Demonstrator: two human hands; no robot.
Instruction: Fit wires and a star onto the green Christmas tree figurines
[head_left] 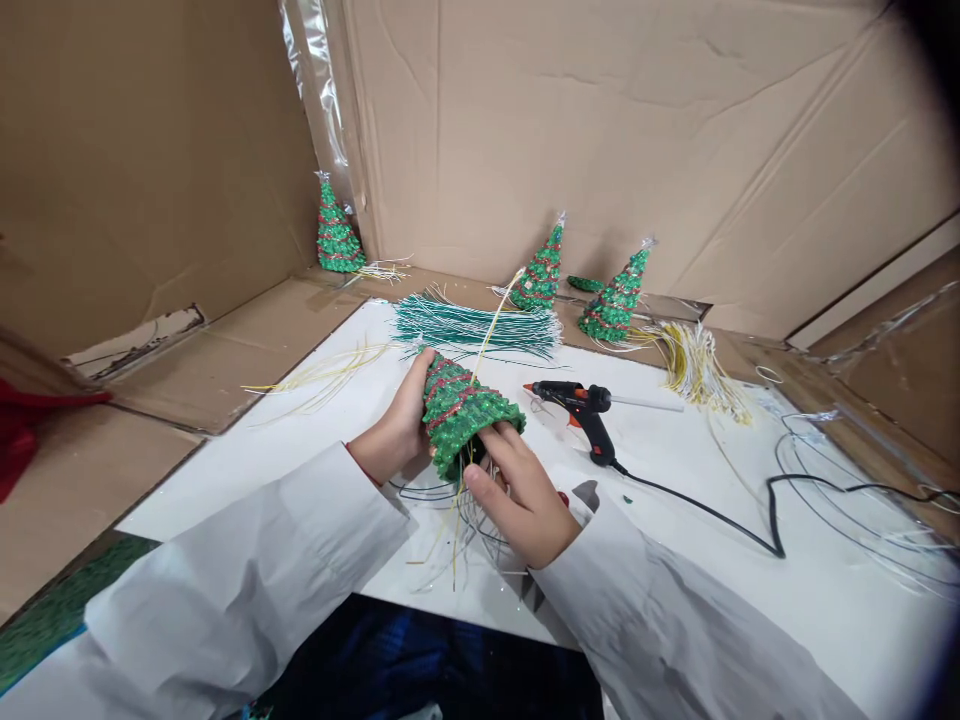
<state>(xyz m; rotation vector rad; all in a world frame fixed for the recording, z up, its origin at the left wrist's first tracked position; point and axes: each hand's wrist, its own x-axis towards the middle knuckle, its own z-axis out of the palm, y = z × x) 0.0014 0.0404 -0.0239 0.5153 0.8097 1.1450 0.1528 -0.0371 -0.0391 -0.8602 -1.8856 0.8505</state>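
Observation:
My left hand (401, 420) is closed around the side of a small green glitter Christmas tree (457, 405) with red garland, tilted with its hollow base toward me. The fingers of my right hand (525, 495) reach into that base, and their tips are hidden inside. My right thumb rests by several thin wires (455, 530) that hang out of the opening. I cannot make out what the right fingers hold. A yellow wire (495, 325) sticks up from the tree's far side, its pale tip pointing away.
A black glue gun (577, 400) with its cord lies right of my hands. Behind are green-and-white wires (476, 325), with yellow ones (697, 365) to the right. Finished-looking trees stand at the left (337, 230), middle (541, 268) and right (616, 298). Cardboard walls (600, 120) surround the white board (262, 460).

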